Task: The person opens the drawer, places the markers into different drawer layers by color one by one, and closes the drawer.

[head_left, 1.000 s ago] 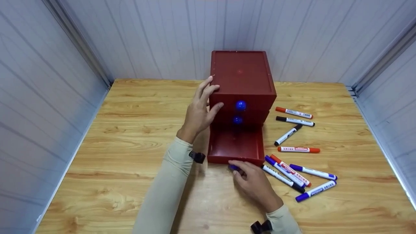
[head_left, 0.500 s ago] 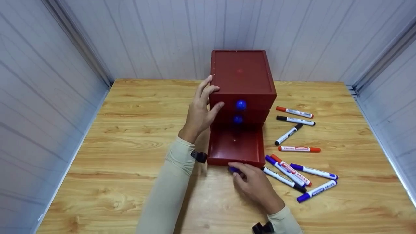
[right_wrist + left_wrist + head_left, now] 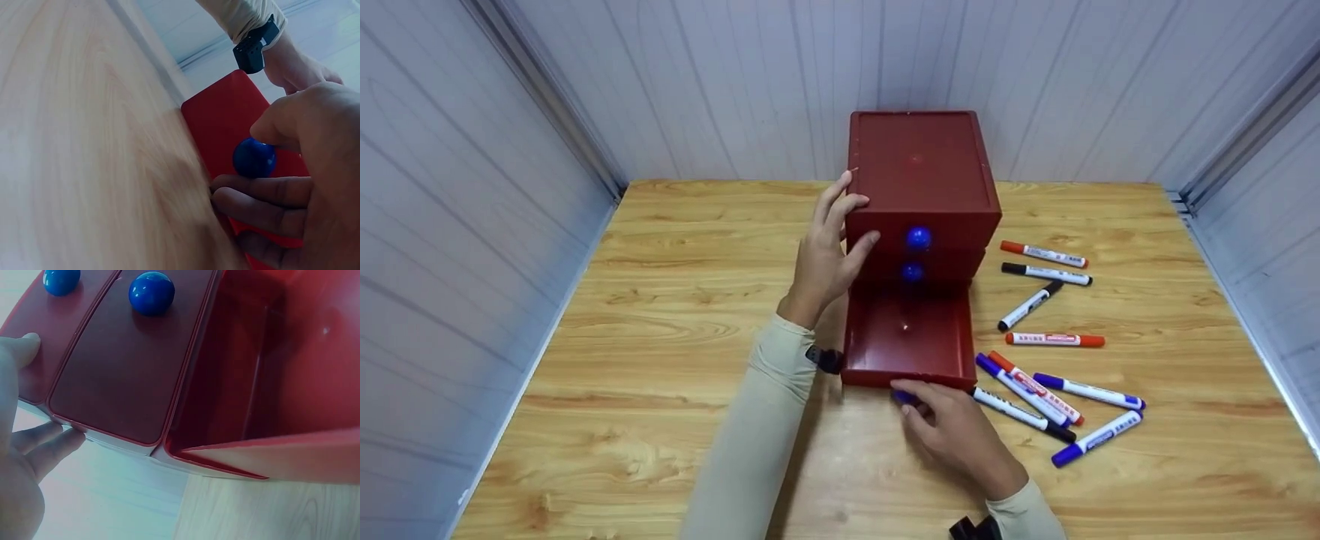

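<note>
- While a black right wrist camera (image 3: 975,529) is worn by the beige right sleeve (image 3: 1024,514), the right hand (image 3: 960,435) is placed at the lowest drawer front.
- Round blue bottom knob (image 3: 254,158) is pinched by the right hand, thumb one side, fingers the other; mostly covered in head view.
- Nearest blue marker pen (image 3: 1097,439) is laid slantwise on the wood-grain table (image 3: 660,315), right of the hand; second blue marker pen (image 3: 1095,391) is angled just behind.
- Black marker pen (image 3: 1016,411) is pointed at the drawer's front right corner; third blue marker pen (image 3: 1011,379) is crossed by a red marker pen (image 3: 1039,388).
- Bottom drawer (image 3: 907,341), red, is extended toward the person, inner floor exposed.
- Left wrist camera (image 3: 826,361) is seen just beside the drawer's left wall.
- Second red marker pen (image 3: 1055,340) is laid nearly crosswise; behind it, second black marker pen (image 3: 1030,306), third black marker pen (image 3: 1046,274), third red marker pen (image 3: 1044,253).
- Left hand (image 3: 825,259) is braced on the cabinet's left front corner: thumb on top drawer front, fingers extended along side and top edge.
- Middle knob (image 3: 913,271) and top knob (image 3: 919,238), blue, are left untouched; both upper drawers are flush.
- Red drawer cabinet (image 3: 922,161) is stood upright before the pale back wall (image 3: 735,90).
</note>
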A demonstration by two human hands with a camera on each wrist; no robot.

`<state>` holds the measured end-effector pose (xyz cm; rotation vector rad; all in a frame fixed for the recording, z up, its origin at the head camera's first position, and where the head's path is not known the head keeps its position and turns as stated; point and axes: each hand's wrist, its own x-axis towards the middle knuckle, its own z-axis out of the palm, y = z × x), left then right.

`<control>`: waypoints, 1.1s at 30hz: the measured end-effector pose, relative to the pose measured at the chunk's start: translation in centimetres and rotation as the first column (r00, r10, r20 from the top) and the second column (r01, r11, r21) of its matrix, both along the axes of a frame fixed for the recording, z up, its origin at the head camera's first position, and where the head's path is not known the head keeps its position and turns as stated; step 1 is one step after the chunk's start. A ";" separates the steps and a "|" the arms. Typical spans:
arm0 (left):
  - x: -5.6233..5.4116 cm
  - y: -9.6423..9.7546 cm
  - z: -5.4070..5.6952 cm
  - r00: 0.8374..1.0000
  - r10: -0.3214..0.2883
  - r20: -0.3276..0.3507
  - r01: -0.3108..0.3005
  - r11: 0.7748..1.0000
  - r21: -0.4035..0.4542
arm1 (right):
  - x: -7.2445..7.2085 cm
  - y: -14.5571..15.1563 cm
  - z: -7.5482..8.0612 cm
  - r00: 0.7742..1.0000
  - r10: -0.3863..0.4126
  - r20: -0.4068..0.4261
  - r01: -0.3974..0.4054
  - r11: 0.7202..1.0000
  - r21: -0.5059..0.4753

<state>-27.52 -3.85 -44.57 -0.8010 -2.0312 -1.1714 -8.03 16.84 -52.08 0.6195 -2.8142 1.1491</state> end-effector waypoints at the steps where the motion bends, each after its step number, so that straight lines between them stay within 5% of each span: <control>1: 0.0 0.0 0.0 1.000 0.009 0.000 -0.009 1.000 -0.001 | 0.1 0.1 0.0 1.000 0.004 0.001 -0.004 1.000 0.004; 10: 0.0 0.2 -0.2 0.998 0.054 0.014 -0.054 0.998 -0.008 | 0.0 0.9 0.7 0.993 0.062 0.104 -0.065 0.998 0.020; 28: 0.1 0.4 -0.3 0.998 0.064 0.025 -0.064 0.998 0.004 | 0.8 1.2 0.9 0.987 0.091 0.130 -0.093 0.996 0.004; 33: 0.1 0.3 -0.4 0.998 0.070 0.011 -0.070 0.998 0.001 | 1.0 1.5 0.5 0.997 0.081 0.007 -0.081 0.996 -0.029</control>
